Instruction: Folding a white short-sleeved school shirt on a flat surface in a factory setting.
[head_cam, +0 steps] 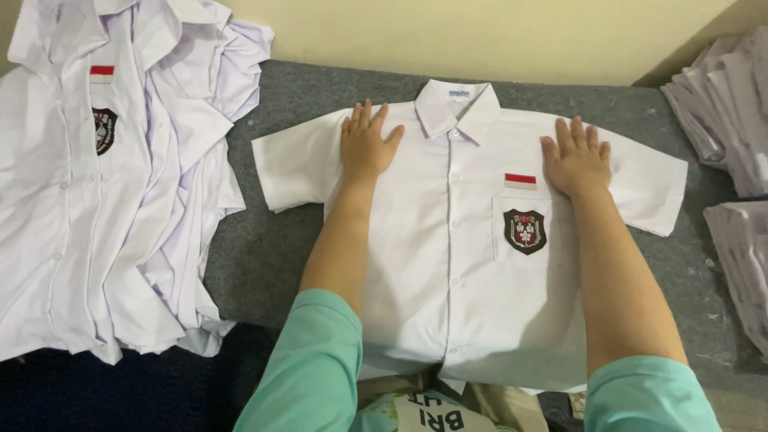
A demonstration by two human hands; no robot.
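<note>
A white short-sleeved shirt (468, 264) lies flat, front up and buttoned, on a grey felt-covered table (264, 248). It has a collar at the far end, a red-and-white patch and a dark shield badge (525, 230) on the chest pocket. My left hand (364, 144) rests flat, fingers spread, on the shirt's left shoulder. My right hand (576, 158) presses flat on the right shoulder, just above the pocket. Neither hand holds anything. My sleeves are teal.
A heap of similar white shirts (104, 184) lies at the left, the top one showing the same badge. Stacks of folded white shirts (732, 112) sit at the right edge. A pale wall runs behind the table. A printed bag (424, 408) shows at the near edge.
</note>
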